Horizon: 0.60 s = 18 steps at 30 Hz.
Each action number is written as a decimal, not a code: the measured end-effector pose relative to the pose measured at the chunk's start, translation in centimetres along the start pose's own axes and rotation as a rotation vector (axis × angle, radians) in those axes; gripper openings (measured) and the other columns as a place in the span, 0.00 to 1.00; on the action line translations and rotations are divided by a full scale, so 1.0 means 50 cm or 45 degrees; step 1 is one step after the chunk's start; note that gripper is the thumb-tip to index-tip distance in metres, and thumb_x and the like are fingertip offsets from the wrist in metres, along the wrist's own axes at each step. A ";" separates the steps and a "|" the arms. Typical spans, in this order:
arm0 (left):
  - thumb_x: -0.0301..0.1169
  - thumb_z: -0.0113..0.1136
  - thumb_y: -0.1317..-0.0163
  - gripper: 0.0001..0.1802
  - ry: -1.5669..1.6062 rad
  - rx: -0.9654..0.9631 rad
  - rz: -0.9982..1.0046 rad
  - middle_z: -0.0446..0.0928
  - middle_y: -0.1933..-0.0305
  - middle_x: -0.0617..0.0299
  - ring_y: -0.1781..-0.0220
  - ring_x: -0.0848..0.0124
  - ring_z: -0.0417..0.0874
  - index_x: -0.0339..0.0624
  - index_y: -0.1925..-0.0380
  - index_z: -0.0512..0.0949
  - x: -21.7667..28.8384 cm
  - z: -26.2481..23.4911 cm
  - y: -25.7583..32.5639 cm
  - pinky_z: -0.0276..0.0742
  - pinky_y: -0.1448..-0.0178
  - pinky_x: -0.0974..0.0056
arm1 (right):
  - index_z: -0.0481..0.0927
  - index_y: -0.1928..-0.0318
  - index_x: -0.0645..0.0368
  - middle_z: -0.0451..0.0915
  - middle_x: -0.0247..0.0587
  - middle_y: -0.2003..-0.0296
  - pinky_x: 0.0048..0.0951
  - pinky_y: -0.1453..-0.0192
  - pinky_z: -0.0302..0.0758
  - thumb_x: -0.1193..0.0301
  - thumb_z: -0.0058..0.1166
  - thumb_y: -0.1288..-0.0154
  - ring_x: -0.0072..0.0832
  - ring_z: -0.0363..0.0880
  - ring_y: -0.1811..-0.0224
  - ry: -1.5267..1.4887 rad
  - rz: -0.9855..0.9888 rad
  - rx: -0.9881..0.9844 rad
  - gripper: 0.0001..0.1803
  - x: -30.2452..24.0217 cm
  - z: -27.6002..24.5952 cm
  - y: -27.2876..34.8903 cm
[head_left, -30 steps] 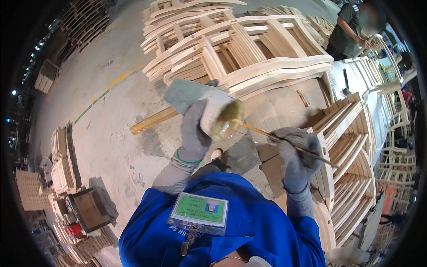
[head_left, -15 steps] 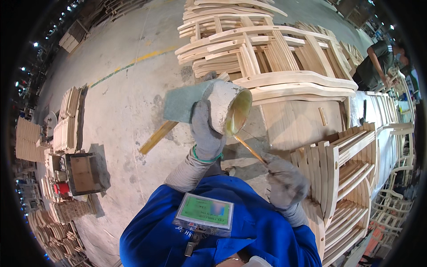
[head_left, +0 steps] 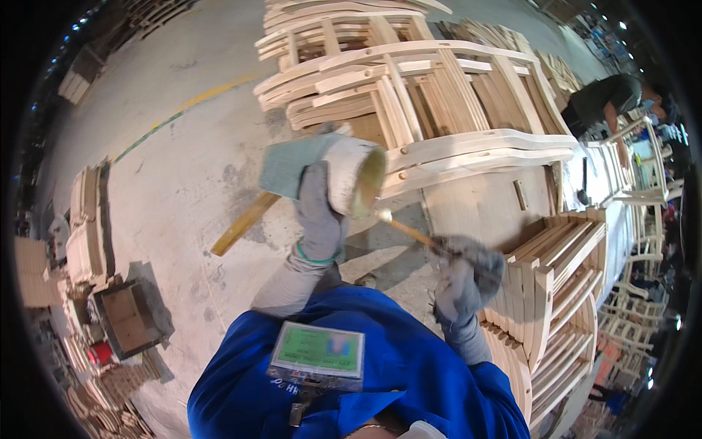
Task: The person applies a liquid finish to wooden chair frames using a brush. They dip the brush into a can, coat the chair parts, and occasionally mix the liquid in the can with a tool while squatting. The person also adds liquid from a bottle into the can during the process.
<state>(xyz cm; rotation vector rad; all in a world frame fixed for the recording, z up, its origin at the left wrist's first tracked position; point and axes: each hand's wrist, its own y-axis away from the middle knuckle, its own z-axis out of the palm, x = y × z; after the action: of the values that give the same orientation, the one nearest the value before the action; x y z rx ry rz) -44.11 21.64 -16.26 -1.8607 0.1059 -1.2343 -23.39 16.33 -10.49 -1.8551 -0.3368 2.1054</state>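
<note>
My gloved left hand (head_left: 319, 199) is wrapped round a whitish, crusted cup (head_left: 342, 175), tipped with its mouth to the right; its inside is yellowish. Behind the cup is a flat-faced grey-green piece (head_left: 291, 167). From under that piece a yellow-brown wooden bar (head_left: 245, 225) sticks out to the lower left; whether the two are joined, or held by this hand, I cannot tell. My gloved right hand (head_left: 469, 272) is closed on a thin wooden stick (head_left: 411, 232). The stick's pale tip is just below and right of the cup's mouth, apart from it.
Curved wooden frames (head_left: 439, 88) are stacked ahead, beside a flat board (head_left: 482, 201). More slatted wooden frames (head_left: 559, 293) stand close to my right arm. A dark-edged box (head_left: 128, 318) and wood stacks lie on the left. At the far right, a co-worker (head_left: 603, 106) bends over a wooden frame.
The stick's tip has come away from the cup's rim and now shows pale. The cup and my left hand appear farther left and slightly lower, and the whole view has shifted.
</note>
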 end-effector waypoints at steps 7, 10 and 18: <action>0.26 0.62 0.46 0.31 -0.286 -0.077 -0.124 0.67 0.43 0.47 0.42 0.57 0.70 0.31 0.44 0.62 -0.201 -0.063 -0.059 0.64 0.37 0.57 | 0.77 0.64 0.65 0.79 0.36 0.72 0.21 0.63 0.73 0.75 0.55 0.38 0.20 0.76 0.70 0.349 0.326 0.024 0.05 0.236 0.008 -0.253; 0.23 0.49 0.38 0.21 -0.013 -0.221 -0.319 0.63 0.38 0.45 0.36 0.57 0.64 0.29 0.46 0.61 -0.229 -0.093 -0.123 0.59 0.32 0.56 | 0.76 0.62 0.64 0.79 0.36 0.70 0.23 0.63 0.79 0.75 0.55 0.38 0.21 0.79 0.69 0.723 0.385 -0.067 0.06 0.315 0.002 -0.297; 0.30 0.38 0.30 0.19 0.085 -0.044 -0.533 0.60 0.36 0.44 0.35 0.56 0.64 0.34 0.41 0.57 -0.347 -0.136 -0.125 0.58 0.30 0.54 | 0.76 0.68 0.64 0.80 0.37 0.74 0.22 0.66 0.76 0.72 0.57 0.39 0.19 0.78 0.73 0.988 0.403 0.104 0.08 0.373 0.050 -0.306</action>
<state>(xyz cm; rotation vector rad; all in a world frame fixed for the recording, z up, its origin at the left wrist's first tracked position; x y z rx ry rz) -60.48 29.96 -23.30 -1.9317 -0.2393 -1.5849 -26.72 37.69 -21.47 -2.6026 0.2384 1.3476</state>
